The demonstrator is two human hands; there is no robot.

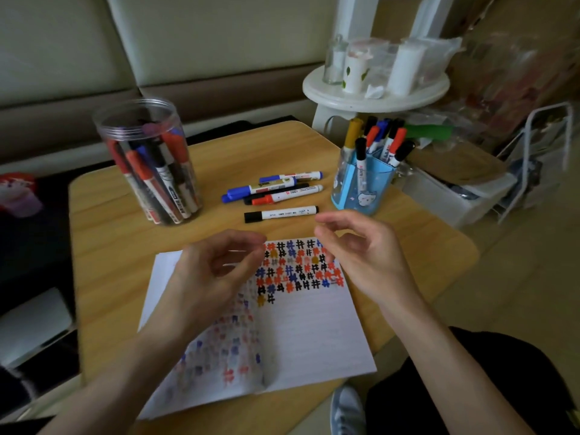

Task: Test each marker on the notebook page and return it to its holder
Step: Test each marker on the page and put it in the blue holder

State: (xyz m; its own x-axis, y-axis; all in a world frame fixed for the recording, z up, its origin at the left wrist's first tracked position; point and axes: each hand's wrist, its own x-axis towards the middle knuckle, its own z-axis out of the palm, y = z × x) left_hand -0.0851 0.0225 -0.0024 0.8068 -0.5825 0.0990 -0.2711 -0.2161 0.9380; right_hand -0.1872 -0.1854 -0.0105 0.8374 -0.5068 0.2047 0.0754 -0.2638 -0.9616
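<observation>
We see worktop (125,246) matt wood grain; jar (147,158) clear glossy plastic; notebook (314,334) matt lined paper; holder (364,189) smooth blue plastic.

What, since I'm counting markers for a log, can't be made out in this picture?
Head view only:
Clear jar: markers overlap, so no count.
Blue holder: its wall hides most barrels' lower ends.
Notebook: the left hand covers part of the left page; marks there are blurred.
Black-capped marker: label print too small.
</observation>
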